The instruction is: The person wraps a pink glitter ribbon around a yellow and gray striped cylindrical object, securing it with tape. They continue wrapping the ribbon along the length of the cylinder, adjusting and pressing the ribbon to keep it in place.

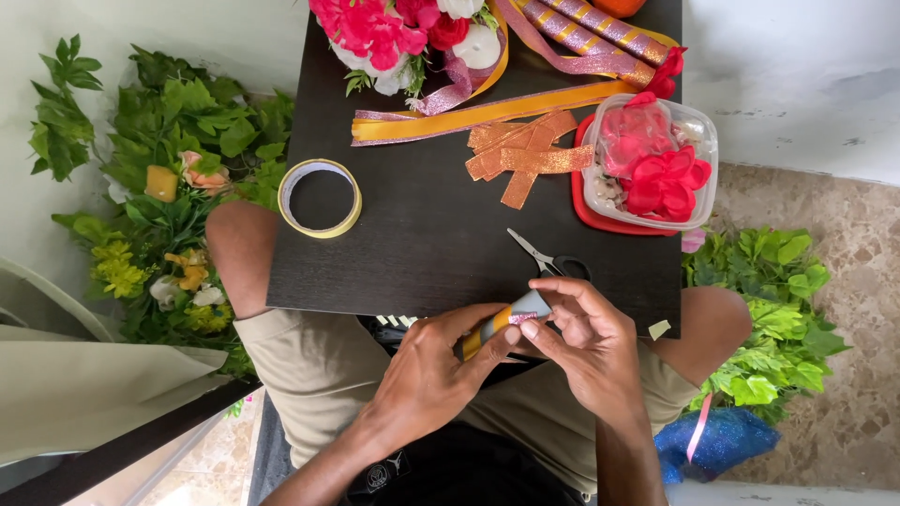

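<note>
landmark: the black bench [431,234]. tape ring [320,198] lies on its left part. left hand [427,375] sits just below the bench's near edge, fingers pinching a small roll [502,319] wrapped in orange and grey. right hand [586,342] meets it there, fingertips pressed onto the roll's upper end. scissors [548,260] lie just above the hands. ribbon strips [525,155] and a flower tub [652,159] occupy the bench's right part.

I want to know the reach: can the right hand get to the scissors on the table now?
Probably yes. The scissors lie just beyond the right hand, with nothing between them, but both hands are busy with a small tube.
</note>
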